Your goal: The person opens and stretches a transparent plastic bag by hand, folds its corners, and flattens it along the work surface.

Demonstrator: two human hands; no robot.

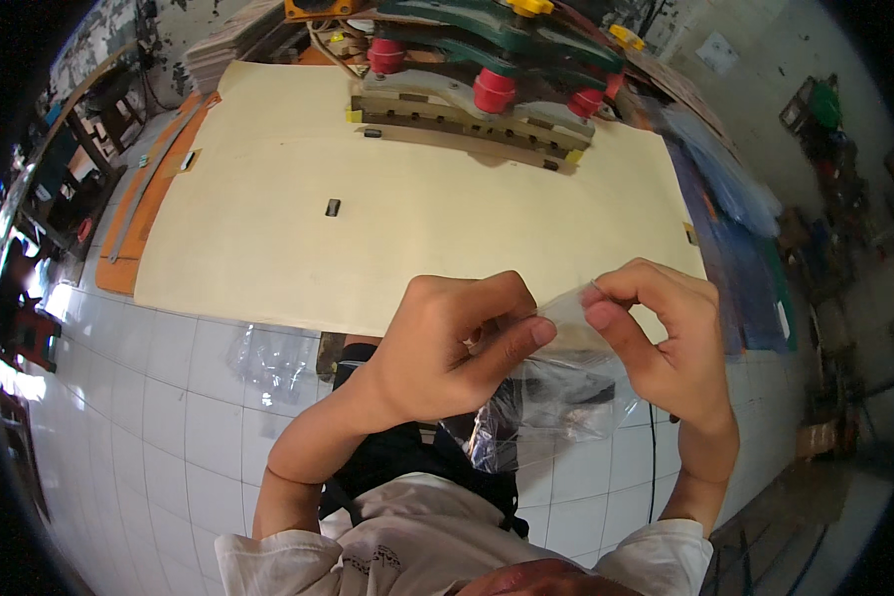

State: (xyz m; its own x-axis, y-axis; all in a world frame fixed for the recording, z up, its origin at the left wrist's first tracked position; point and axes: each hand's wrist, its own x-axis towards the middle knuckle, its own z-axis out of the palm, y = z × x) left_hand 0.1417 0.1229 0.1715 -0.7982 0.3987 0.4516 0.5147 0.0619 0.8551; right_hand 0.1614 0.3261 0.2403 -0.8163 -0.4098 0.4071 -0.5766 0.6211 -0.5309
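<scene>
A thin transparent plastic bag point(571, 392) hangs between my hands in front of the table's near edge, its lower part crumpled and shiny. My left hand point(457, 343) pinches its upper left side between thumb and curled fingers. At the top right corner, my right hand point(666, 333) grips the film between thumb and forefinger. The film is stretched between the two pinches. Just beyond both hands lies the large cream-coloured sheet point(258, 219) that covers the table.
A green press-like machine point(467, 45) with red knobs stands at the far side. A small dark block point(333, 208) lies on the sheet. A metal ruler point(154, 184) rests at the left edge. Plastic sheets point(720, 179) are at the right; another transparent plastic piece point(273, 363) is below the table's near edge.
</scene>
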